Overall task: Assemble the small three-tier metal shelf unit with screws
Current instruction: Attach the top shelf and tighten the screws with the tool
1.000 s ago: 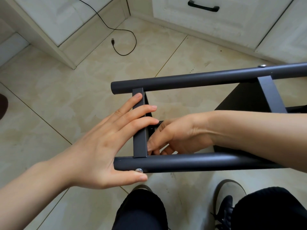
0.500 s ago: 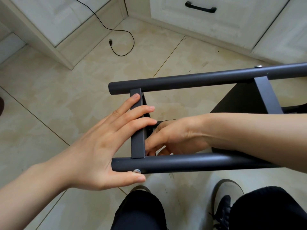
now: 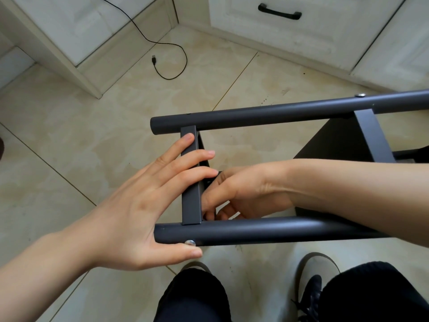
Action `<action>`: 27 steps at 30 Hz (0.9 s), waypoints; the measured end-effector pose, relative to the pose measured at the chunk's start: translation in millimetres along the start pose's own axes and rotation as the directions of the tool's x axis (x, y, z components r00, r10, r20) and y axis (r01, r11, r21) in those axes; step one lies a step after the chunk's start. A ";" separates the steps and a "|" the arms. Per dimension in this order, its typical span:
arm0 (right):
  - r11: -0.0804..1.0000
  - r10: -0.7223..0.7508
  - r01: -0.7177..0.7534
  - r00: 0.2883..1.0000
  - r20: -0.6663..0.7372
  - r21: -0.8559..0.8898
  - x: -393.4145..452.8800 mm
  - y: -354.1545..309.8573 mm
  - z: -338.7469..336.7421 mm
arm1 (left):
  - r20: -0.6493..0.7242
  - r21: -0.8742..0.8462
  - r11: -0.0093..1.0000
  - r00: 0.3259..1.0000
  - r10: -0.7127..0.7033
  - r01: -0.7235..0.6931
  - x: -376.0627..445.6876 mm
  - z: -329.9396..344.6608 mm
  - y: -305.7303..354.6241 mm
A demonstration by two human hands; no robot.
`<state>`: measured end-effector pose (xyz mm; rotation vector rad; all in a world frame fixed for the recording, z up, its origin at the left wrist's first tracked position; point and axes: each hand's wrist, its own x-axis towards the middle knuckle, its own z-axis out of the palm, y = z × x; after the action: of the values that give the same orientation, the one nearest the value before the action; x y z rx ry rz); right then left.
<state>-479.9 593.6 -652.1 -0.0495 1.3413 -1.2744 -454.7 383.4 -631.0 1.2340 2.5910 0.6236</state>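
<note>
The dark grey metal shelf unit lies on its side over the tiled floor. Two round posts run left to right, the far post (image 3: 278,113) and the near post (image 3: 267,231). A flat crossbar (image 3: 190,205) joins them near their left ends. My left hand (image 3: 139,205) lies flat with straight fingers across the crossbar, thumb under the near post beside a silver screw head (image 3: 190,242). My right hand (image 3: 241,194) reaches between the posts behind the crossbar with curled fingers. What its fingertips hold is hidden. A dark shelf panel (image 3: 336,145) stands further right.
White cabinets (image 3: 301,38) with a black handle (image 3: 279,12) line the back and left. A black USB cable (image 3: 167,54) trails on the beige tiles. My knees in black trousers (image 3: 192,298) and a shoe (image 3: 311,296) are just below the frame.
Both hands hold the same places on the frame. The view has shifted slightly; the right fingers have moved a little behind the crossbar.
</note>
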 end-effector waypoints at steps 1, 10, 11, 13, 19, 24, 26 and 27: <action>1.000 0.005 -0.005 1.000 0.006 0.003 -1.4 -0.6 -1.6 | 0.000 -0.001 1.000 1.000 0.000 0.000 -0.1 0.1 0.1; 0.999 -0.021 0.019 0.999 -0.045 -0.042 1.6 0.0 2.8 | 0.002 -0.002 1.000 1.000 -0.005 0.005 0.4 0.2 0.7; 1.000 -0.020 0.019 0.999 -0.033 -0.024 0.5 -0.5 1.2 | 0.001 -0.001 1.000 1.000 -0.004 0.004 0.1 -0.1 0.8; 1.000 -0.005 0.004 1.000 -0.012 -0.017 -1.9 -1.7 -2.1 | 0.001 0.008 1.000 1.000 -0.004 0.004 0.2 -0.3 1.0; 0.998 0.025 -0.028 0.998 -0.049 -0.060 0.8 0.1 0.9 | 0.003 0.003 1.000 1.000 -0.009 0.009 0.7 -0.7 2.5; 1.000 0.021 -0.021 1.000 -0.015 0.000 -0.5 0.2 -0.8 | 0.001 0.006 1.000 1.000 -0.010 0.010 0.1 -0.7 2.5; 1.000 0.019 -0.019 1.000 -0.009 0.004 -2.8 -0.1 -2.7 | 0.001 0.006 1.000 1.000 -0.011 0.011 0.1 -0.5 2.5; 1.000 0.017 -0.017 1.000 -0.012 -0.002 -3.3 0.0 -3.3 | 0.001 0.004 1.000 1.000 -0.011 0.011 0.3 -0.5 2.4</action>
<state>-481.3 597.8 -650.9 -0.0327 1.3507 -1.2607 -453.4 384.8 -629.4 1.2198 2.5980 0.6159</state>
